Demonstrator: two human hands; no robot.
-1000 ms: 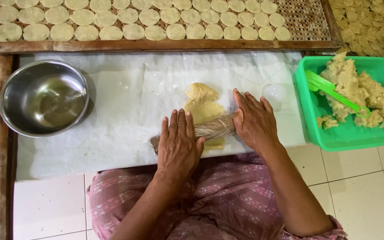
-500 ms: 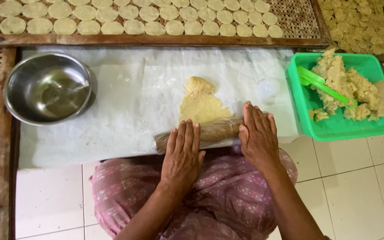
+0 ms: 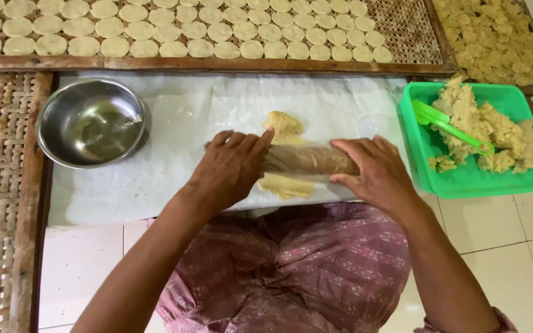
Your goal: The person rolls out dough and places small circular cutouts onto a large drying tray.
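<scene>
Both palms press flat, fingers spread, on a wooden rolling pin: the left hand on its left end, the right hand on its right. The pin lies across a yellow dough sheet on the white-covered surface. A steel bowl sits left; a green tray of dough sits right.

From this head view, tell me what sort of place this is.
Probably a home or small floor-level cracker-making spot: woven drying trays filled with dough discs, a green tub of dough, and a rolling pin flattening dough.
</scene>
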